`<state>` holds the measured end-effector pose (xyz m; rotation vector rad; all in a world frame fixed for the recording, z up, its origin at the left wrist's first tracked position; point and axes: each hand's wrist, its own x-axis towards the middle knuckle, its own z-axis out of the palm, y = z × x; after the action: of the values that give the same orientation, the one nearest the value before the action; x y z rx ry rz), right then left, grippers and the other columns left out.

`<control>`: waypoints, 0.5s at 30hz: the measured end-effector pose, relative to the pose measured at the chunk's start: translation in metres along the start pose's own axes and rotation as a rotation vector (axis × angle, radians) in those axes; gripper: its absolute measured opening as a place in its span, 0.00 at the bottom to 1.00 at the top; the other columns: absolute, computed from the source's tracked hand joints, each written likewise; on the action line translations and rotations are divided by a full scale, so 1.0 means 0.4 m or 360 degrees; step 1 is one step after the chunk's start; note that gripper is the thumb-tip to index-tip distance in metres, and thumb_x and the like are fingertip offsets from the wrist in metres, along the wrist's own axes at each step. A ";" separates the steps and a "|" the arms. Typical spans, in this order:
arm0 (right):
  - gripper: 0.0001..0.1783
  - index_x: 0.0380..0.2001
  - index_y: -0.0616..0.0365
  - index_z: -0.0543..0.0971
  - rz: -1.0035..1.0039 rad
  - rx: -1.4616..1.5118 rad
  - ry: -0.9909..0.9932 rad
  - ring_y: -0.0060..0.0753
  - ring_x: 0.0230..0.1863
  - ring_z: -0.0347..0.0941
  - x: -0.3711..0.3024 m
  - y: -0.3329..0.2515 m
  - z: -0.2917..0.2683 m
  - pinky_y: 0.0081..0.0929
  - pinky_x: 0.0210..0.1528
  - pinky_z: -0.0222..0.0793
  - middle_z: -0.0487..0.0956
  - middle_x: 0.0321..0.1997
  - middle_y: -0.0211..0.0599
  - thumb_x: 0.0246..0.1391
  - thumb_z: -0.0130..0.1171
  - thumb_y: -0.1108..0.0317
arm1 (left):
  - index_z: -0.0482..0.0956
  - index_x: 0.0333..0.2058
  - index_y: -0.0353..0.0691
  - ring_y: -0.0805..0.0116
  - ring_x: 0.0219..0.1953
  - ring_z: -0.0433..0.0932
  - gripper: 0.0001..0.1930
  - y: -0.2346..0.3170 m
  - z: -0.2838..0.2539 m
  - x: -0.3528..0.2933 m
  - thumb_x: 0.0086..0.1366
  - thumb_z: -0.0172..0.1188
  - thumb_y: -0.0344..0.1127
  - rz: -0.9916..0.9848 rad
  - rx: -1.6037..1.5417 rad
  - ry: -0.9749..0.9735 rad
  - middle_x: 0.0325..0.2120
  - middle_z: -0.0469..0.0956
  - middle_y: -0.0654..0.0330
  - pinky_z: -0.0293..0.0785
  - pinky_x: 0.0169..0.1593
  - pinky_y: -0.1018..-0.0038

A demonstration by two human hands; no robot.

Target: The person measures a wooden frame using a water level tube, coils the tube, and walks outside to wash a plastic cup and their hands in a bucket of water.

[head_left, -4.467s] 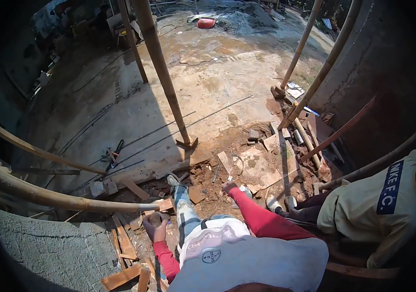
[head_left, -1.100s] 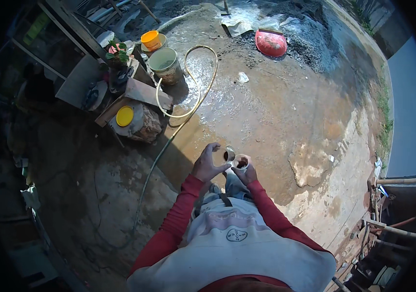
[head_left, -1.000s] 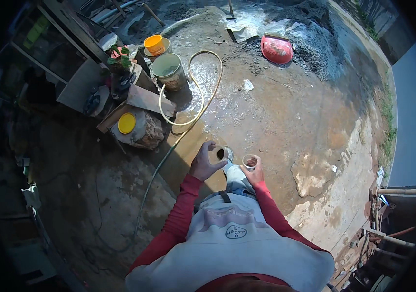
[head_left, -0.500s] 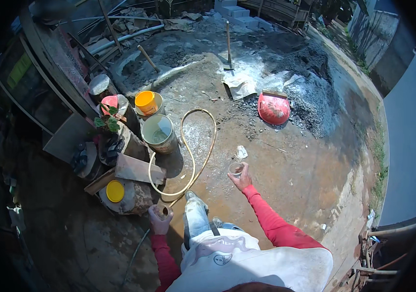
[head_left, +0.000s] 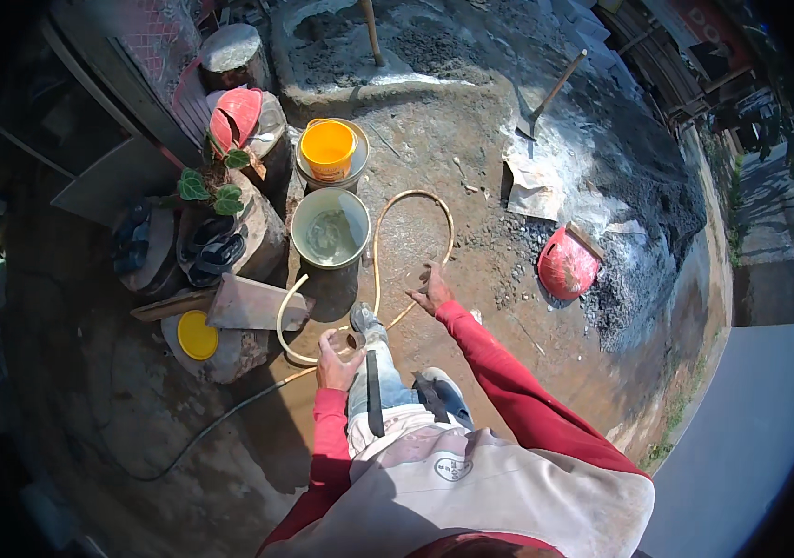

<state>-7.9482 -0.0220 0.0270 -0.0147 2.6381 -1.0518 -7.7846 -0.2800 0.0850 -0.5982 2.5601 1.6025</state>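
Hands have parted — the left hand now curls around a small cup held low by the knee, while the right hand, open-fingered and empty, swings out over the yellow hose. View has shifted forward, bringing the water bucket just ahead of the stepping foot.

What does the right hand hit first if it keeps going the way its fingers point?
Probably the yellow hose: the right hand points up-left into its loop, over bare wet ground. Depth is unclear, so it might pass above the hose.
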 end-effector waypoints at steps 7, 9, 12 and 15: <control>0.43 0.61 0.51 0.58 -0.0381 -0.0521 -0.0358 0.58 0.53 0.70 0.417 -0.079 0.053 0.43 0.53 0.69 0.73 0.51 0.52 0.45 0.70 0.62 | 0.61 0.57 0.37 0.54 0.50 0.73 0.41 0.152 0.096 0.196 0.47 0.74 0.35 -0.0237 -0.0274 0.0444 0.49 0.71 0.48 0.70 0.52 0.62; 0.42 0.62 0.47 0.59 -0.0424 -0.0701 -0.0487 0.55 0.56 0.69 0.546 -0.088 0.109 0.46 0.55 0.66 0.72 0.55 0.48 0.46 0.69 0.59 | 0.61 0.57 0.37 0.56 0.50 0.73 0.41 0.142 0.126 0.208 0.47 0.74 0.35 -0.0338 -0.0239 0.0478 0.50 0.70 0.49 0.70 0.50 0.63; 0.39 0.63 0.41 0.60 -0.0731 -0.1043 -0.0486 0.49 0.54 0.69 0.716 -0.086 0.241 0.49 0.54 0.65 0.73 0.50 0.45 0.49 0.64 0.62 | 0.61 0.57 0.37 0.60 0.48 0.74 0.40 0.104 0.180 0.197 0.48 0.74 0.34 -0.0687 -0.0399 0.0583 0.49 0.72 0.51 0.71 0.48 0.64; 0.31 0.63 0.37 0.62 -0.0931 -0.1293 -0.0688 0.44 0.53 0.69 0.871 -0.052 0.397 0.46 0.51 0.65 0.72 0.49 0.41 0.55 0.54 0.65 | 0.61 0.57 0.38 0.63 0.47 0.74 0.40 0.076 0.239 0.176 0.47 0.75 0.34 -0.1013 -0.0223 0.0784 0.47 0.72 0.55 0.71 0.46 0.66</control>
<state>-8.2386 -0.1854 -0.1627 -1.0909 2.4822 0.0026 -7.8748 -0.2049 0.0495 -1.7921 2.1504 1.5228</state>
